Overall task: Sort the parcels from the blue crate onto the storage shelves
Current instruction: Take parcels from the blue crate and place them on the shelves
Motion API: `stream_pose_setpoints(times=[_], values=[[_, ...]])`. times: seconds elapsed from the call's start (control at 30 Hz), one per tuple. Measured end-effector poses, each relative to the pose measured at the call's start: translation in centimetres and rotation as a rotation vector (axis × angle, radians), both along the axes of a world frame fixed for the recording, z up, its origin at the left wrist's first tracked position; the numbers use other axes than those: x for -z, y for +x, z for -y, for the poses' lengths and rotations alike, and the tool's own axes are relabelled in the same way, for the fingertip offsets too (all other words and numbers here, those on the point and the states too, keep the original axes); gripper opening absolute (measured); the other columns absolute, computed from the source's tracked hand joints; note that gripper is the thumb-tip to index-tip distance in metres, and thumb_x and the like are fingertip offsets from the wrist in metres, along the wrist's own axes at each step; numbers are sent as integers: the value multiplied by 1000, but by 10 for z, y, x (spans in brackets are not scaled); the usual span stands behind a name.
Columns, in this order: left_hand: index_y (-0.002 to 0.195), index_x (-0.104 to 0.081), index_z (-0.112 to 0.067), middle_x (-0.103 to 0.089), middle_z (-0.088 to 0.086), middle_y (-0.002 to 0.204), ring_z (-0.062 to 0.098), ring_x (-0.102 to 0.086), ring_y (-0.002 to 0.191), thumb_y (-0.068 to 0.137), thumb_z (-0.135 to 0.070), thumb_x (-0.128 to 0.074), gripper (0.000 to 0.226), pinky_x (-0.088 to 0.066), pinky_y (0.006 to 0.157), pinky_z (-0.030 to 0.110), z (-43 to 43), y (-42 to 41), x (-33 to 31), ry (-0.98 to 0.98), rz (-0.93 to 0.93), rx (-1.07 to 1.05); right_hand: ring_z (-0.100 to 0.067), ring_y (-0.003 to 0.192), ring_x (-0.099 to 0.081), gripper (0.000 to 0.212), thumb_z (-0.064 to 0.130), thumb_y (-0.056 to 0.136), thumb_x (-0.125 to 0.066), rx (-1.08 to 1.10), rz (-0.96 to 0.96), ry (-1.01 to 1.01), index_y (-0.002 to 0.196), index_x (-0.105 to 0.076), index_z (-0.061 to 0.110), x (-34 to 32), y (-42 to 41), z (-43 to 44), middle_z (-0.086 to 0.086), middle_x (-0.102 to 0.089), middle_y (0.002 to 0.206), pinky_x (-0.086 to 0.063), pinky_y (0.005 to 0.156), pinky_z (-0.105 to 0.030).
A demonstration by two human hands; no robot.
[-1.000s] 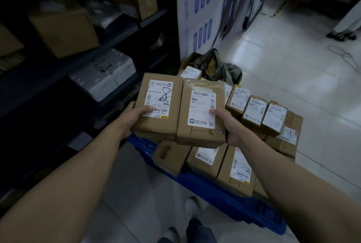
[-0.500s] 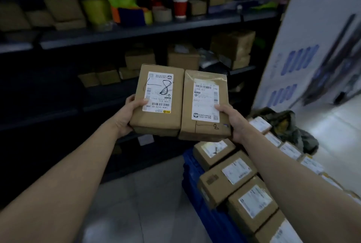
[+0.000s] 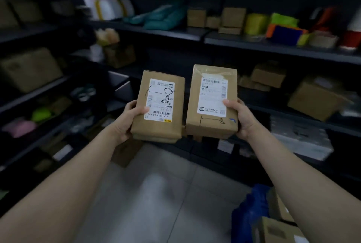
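The storage shelves [image 3: 166, 32] are running across the whole view, dark and already carrying boxes and bright soft packs.

The left grip [image 3: 129, 119], a bare hand, is clasping the left parcel [image 3: 159, 105] by its lower left edge. The thumb is lying over the corner of the white label, and the fingers are going out of sight beneath the box. The parcel is being held label-up and tilted toward the camera, probably so that the large handwritten "8" is staying readable.

Just beside it, with only a slim gap showing, the right parcel [image 3: 212, 102] is being held the same way, slightly higher. A smaller "8" is marked on the cardboard below its label. The right grip [image 3: 242, 119] is clasping this box by its lower right edge, with the thumb pressing on the label's side.

Both parcels are hanging in the air in front of the middle shelves, touching no shelf. Holding them side by side seems to be a way of comparing their marks and finding one shared slot.

At the lower right, the blue crate [image 3: 248, 213] is sitting on the floor with further parcels [image 3: 277, 229] waiting in it, so much of the sorting is looking undone.
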State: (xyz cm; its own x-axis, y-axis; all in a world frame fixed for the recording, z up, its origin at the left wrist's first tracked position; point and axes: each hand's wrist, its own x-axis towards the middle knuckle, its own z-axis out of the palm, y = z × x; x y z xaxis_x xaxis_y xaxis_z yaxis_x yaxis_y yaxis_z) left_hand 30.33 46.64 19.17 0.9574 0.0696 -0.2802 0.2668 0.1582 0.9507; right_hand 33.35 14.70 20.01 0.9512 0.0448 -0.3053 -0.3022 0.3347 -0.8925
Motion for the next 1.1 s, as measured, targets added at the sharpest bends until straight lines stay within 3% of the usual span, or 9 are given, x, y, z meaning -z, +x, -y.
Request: stream_pose_setpoints(times=[0.17,0.4,0.57,0.67,0.77,0.83,0.97,1.1], values=[[132,-39,-28,-64,6,117,24,-65,95,64,-31,-70,75,-55,79,40,-100,-61,2,-38,7,-243,-25,84,-71,62,14,84,-68,-235,31,-62,136,-36,22,-9,11,-106,-10,-68,110,-59,63,-38],[129,-41,-29,-67,1,115,20,-67,90,46,-41,-76,90,-56,70,37,-231,-130,-6,-77,57,-495,-27,93,-70,69,19,81,-72,-488,78,-87,140,-35,21,-22,21,-272,-11,-68,114,-59,72,-42],[130,-38,-29,-64,2,116,19,-64,92,56,-39,-73,83,-54,66,34,-318,-158,-12,-76,75,-611,-26,90,-70,60,16,83,-70,-616,97,-89,134,-39,21,-25,18,-388,-11,-67,114,-60,67,-38],[131,-37,-31,-63,4,121,24,-63,99,49,-44,-75,92,-55,78,44,-371,-176,-10,-70,63,-669,-27,90,-70,56,15,83,-69,-672,112,-81,132,-41,18,-23,17,-453,-13,-67,114,-61,66,-38],[130,-38,-31,-63,5,119,22,-63,93,61,-41,-70,76,-55,66,39,-411,-198,-8,-57,53,-732,-28,91,-69,49,15,84,-69,-724,123,-99,126,-45,19,-18,10,-513,-13,-68,113,-59,76,-43],[129,-39,-30,-65,5,116,22,-65,90,62,-40,-71,75,-55,60,35,-437,-215,-6,-72,59,-774,-30,95,-69,55,17,81,-71,-773,111,-100,130,-44,18,-11,4,-552,-13,-68,114,-57,82,-47],[127,-41,-31,-63,6,122,26,-64,101,51,-42,-77,85,-56,80,46,-487,-258,6,-91,48,-887,-29,96,-69,53,17,82,-70,-881,91,-145,128,-43,22,1,-15,-626,-10,-69,112,-56,84,-48],[128,-42,-32,-63,3,122,25,-63,101,52,-43,-76,83,-53,81,46,-525,-298,29,-99,-4,-1009,-29,97,-68,57,20,82,-72,-1003,75,-208,129,-41,24,20,-32,-695,-9,-68,112,-55,86,-50]])
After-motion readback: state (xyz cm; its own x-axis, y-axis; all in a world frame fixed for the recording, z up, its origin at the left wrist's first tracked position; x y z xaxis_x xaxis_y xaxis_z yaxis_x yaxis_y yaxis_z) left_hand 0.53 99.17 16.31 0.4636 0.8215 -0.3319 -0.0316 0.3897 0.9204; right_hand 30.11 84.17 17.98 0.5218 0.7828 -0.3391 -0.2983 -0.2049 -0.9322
